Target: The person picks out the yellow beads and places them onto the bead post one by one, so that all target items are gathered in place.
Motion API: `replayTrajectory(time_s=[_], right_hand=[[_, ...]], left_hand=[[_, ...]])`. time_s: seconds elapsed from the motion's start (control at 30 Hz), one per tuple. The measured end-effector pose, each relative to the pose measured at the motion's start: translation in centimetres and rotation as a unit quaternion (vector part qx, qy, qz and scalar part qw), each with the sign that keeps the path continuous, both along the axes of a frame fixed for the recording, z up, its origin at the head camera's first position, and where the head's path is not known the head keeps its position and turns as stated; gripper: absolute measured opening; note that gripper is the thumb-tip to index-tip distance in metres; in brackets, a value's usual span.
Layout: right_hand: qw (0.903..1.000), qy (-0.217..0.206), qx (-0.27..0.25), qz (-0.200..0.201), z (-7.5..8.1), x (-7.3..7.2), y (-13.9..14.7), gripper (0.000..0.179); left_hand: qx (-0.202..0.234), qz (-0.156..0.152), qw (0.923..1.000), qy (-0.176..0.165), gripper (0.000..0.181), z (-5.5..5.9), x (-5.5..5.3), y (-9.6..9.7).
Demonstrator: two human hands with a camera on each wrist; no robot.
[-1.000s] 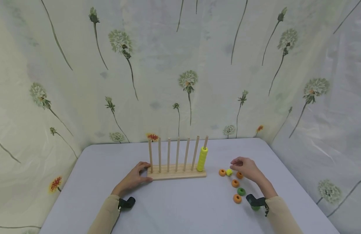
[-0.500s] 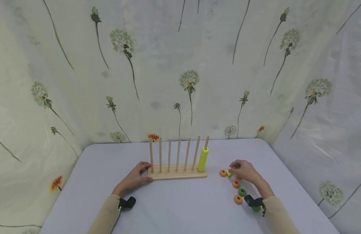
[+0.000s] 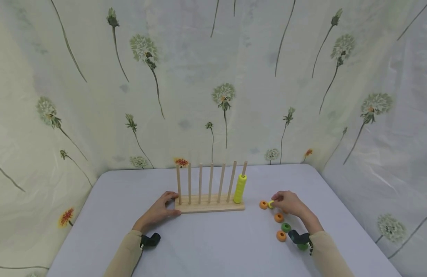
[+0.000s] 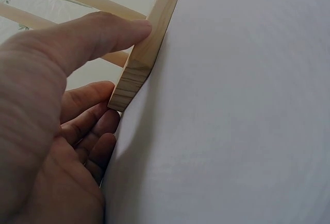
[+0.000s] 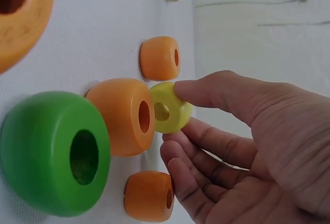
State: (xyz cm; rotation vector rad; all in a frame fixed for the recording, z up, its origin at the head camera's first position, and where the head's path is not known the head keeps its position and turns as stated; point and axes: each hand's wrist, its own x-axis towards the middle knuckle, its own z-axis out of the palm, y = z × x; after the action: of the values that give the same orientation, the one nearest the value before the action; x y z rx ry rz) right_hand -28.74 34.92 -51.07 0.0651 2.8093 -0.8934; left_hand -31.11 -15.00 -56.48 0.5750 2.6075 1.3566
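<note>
My right hand (image 3: 290, 204) pinches a yellow bead (image 5: 177, 100) between thumb and index finger, low over the table; its hole shows in the right wrist view. The other fingers are loosely bent beside an orange bead (image 5: 142, 197). A wooden peg rack (image 3: 210, 208) stands at the table's middle, with several upright pegs. Yellow beads (image 3: 239, 189) are stacked on its rightmost peg, whose tip sticks out above them. My left hand (image 3: 158, 211) holds the rack's left end, thumb (image 4: 121, 34) on the front edge and fingers at the end and behind.
Near my right hand lie more orange beads, one (image 3: 263, 204) left of the yellow one and others (image 3: 279, 217) (image 3: 281, 236) nearer me. A green bead (image 3: 286, 227) sits among them; another (image 3: 302, 246) is partly under the wrist camera (image 3: 298, 237). Flower-printed curtain (image 3: 185, 77) surrounds the white table (image 3: 206, 246).
My right hand has come down slightly and to the left, and its thumb and finger have closed on the yellow bead. The left hand keeps its hold on the rack.
</note>
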Motion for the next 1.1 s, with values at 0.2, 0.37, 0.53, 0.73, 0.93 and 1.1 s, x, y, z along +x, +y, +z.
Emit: replayTrajectory(time_s=[0.2,0.37,0.53,0.73,0.93,1.1], right_hand=[[0.9999,-0.012,-0.003,0.000,0.02,-0.06,-0.07,0.029],[0.9998,-0.018,-0.008,0.003,-0.08,-0.16,-0.04,0.030],[0.9999,-0.011,-0.005,0.002,-0.35,-0.06,0.00,0.030],[1.0000,-0.001,-0.007,-0.004,-0.48,-0.04,0.15,0.032],[0.9998,0.011,-0.014,-0.008,-0.19,0.11,0.28,0.033],[0.9988,0.048,-0.007,-0.004,0.30,0.39,0.12,0.030]], left_hand=[[0.006,-0.001,1.0000,0.004,0.067,0.12,0.17,-0.04],[0.004,-0.001,1.0000,0.006,0.068,0.18,0.18,-0.01],[0.011,0.001,0.9999,-0.011,0.069,0.22,0.09,-0.02],[0.012,0.002,0.9998,-0.016,0.070,0.10,0.06,-0.09],[0.012,0.001,0.9999,-0.012,0.069,0.15,0.17,-0.02],[0.014,0.003,0.9998,-0.016,0.069,0.13,0.17,-0.01]])
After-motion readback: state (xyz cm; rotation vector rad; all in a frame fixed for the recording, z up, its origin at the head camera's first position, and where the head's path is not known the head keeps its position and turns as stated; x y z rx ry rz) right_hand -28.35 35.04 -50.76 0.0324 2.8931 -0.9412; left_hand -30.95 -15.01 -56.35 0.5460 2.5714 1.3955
